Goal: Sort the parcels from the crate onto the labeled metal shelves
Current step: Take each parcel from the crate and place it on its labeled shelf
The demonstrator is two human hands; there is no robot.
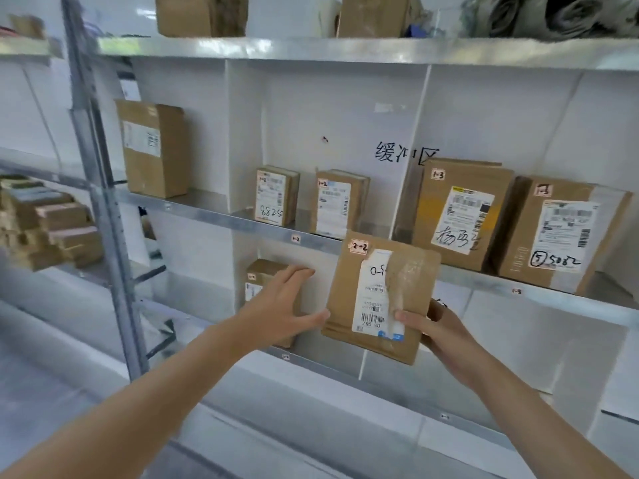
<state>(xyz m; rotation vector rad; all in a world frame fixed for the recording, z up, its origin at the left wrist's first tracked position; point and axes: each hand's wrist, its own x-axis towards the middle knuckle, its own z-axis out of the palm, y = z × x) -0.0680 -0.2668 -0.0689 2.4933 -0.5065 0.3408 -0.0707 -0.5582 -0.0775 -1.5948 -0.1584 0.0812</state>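
Observation:
A flat brown parcel (349,295) tagged 2-2, with a white shipping label, is held upright in front of the shelves. My right hand (435,326) grips its lower right corner, thumb on the label. My left hand (281,302) is open with straight fingers; its thumb touches the parcel's left edge. Behind that hand a small brown box (257,271) stands in the lower shelf bay. The metal shelf (221,216) above carries a 1-2 tag (296,239) on its front edge and holds two small 1-2 boxes (276,197), (337,203).
Two bigger boxes marked 1-3 (460,212), (556,233) stand on the right of the middle shelf, a tall box (152,146) on its left. White dividers split the bays. A metal upright (103,188) stands left, with stacked small boxes (45,219) beyond it. More parcels sit on the top shelf.

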